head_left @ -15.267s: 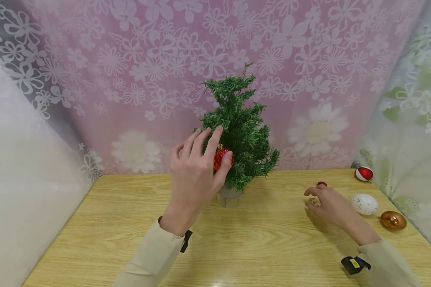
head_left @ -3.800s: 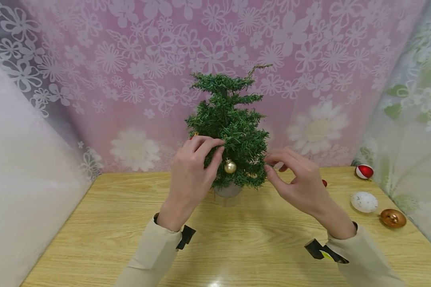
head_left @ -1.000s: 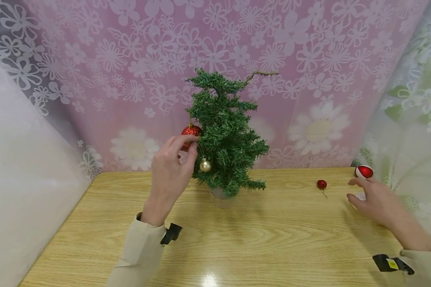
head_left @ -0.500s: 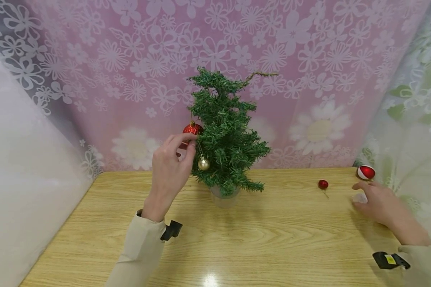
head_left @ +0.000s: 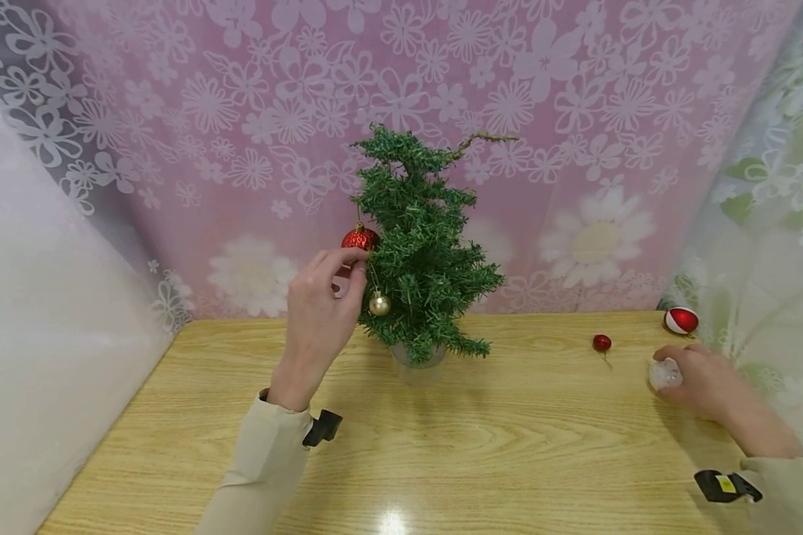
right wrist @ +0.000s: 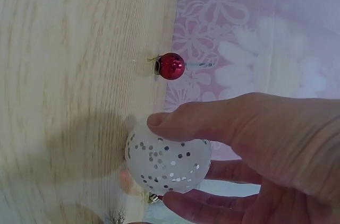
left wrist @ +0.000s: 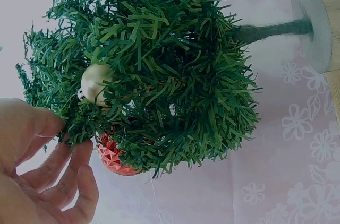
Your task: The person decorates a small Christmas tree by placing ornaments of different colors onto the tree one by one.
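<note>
My left hand (head_left: 323, 316) pinches a branch tip of the small artificial Christmas tree (head_left: 428, 253) on its left side. Just behind those fingers hangs a red faceted bauble (head_left: 360, 237), partly covered by the hand. A small gold bauble (head_left: 379, 304) dangles from the tree right beside the fingertips, and shows in the left wrist view as a pale gold ball (left wrist: 97, 84). Over at the right of the table my right hand (head_left: 702, 383) grips a white bauble (right wrist: 167, 160) with silvery dots, thumb on one side and fingers on the other.
A small red bauble (head_left: 601, 342) with a string lies left of my right hand. Behind it, near the table's back right corner, sits a red-and-white bauble (head_left: 682, 320). The wooden table (head_left: 495, 446) meets a pink floral curtain (head_left: 294, 148) at the back.
Earlier both hands were at the tree; my right hand has since moved right and now grips the white bauble, shifted slightly left. The red and gold baubles now hang at the tree's left side.
</note>
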